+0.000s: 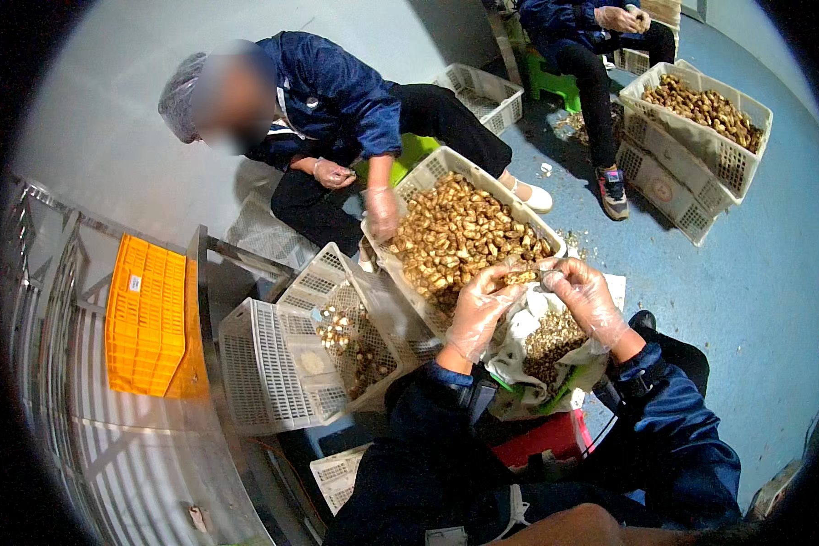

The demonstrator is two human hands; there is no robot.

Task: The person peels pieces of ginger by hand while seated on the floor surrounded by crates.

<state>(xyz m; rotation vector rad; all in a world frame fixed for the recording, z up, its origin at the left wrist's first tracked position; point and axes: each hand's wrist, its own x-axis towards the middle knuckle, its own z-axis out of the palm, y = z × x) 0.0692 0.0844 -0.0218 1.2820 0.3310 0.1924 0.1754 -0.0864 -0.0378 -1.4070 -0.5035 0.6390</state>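
My left hand (479,311), in a clear plastic glove, pinches a brown-and-cream mushroom (520,277) with its fingertips. Close beside it, my right hand (588,298), also gloved, is closed with thumb and fingers together near the mushroom's end. Whatever it grips is too small to make out. Beneath both hands, a white bag (516,353) spreads open, with small brown and pale trimmings (553,344) in it. Just beyond my hands stands a white plastic crate (544,238) heaped with mushrooms (464,232).
Across the crate, a seated co-worker (323,100) reaches a gloved hand (381,211) into it. A white crate (287,400) at left holds some pale and dark pieces. Orange crates (146,314) sit further left. Another person (578,41) sits behind, near stacked crates (692,168) of mushrooms.
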